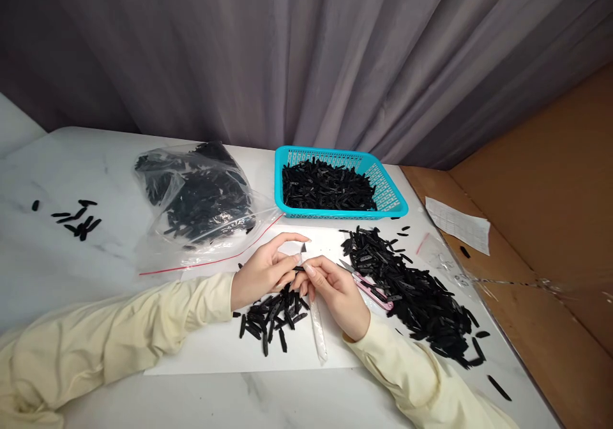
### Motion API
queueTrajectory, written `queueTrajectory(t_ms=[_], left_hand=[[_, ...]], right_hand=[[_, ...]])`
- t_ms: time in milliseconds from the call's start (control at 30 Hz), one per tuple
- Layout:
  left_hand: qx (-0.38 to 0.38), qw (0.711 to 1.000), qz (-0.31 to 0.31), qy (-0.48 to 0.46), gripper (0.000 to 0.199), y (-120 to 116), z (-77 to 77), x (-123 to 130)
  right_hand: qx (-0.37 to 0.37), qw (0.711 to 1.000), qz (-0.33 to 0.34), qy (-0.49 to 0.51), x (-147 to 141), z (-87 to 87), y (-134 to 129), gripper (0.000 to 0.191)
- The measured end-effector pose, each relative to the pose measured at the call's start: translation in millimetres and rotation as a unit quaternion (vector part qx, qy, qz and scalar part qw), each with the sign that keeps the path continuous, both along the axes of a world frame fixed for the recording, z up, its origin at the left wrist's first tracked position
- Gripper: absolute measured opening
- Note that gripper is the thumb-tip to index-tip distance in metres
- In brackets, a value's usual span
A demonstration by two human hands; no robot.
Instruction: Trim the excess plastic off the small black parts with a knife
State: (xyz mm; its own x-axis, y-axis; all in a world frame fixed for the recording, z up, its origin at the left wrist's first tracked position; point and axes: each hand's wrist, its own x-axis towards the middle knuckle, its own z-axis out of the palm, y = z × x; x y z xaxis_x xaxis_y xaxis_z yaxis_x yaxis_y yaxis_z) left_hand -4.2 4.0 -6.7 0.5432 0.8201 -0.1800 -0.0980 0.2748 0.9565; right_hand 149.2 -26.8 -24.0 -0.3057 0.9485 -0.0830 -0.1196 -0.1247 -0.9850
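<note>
Over a white sheet (211,352), my left hand (268,266) and my right hand (335,288) meet, fingers closed around a small black piece (299,268) held between them. A small pointed blade (303,248) shows just above the fingertips. From under my right hand a white wrapped handle (318,333) points down toward me; which hand grips it is hard to tell. Below the hands lies a small pile of black pieces (272,317). A larger pile of black pieces (412,288) spreads to the right, with a pink-handled knife (373,292) at its left edge.
A blue basket (400,209) holding black pieces stands at the back. Left of it lies a clear zip bag (205,193) full of black pieces. Some loose pieces (81,221) are at the far left. A crumpled paper (460,225) rests at the right on cardboard (527,314).
</note>
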Motion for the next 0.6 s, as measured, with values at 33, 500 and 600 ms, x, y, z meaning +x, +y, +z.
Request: queueTrajectory(t_ms=[33, 500, 600], left_hand=[[0.003, 1.0, 0.0, 0.0, 0.038, 0.1, -0.2, 0.1], [0.034, 0.999, -0.002, 0.002, 0.041, -4.1, 4.8, -0.9], [0.041, 0.999, -0.004, -0.005, 0.039, -3.7, 3.6, -1.6]], right_hand=[[0.0, 1.0, 0.001, 0.003, 0.2, -0.1, 0.1, 0.025], [0.029, 0.999, 0.01, 0.035, 2.3, 1.8, 1.3, 0.018], [0.025, 0.999, 0.013, 0.041, 3.0, 1.3, 0.9, 0.019]])
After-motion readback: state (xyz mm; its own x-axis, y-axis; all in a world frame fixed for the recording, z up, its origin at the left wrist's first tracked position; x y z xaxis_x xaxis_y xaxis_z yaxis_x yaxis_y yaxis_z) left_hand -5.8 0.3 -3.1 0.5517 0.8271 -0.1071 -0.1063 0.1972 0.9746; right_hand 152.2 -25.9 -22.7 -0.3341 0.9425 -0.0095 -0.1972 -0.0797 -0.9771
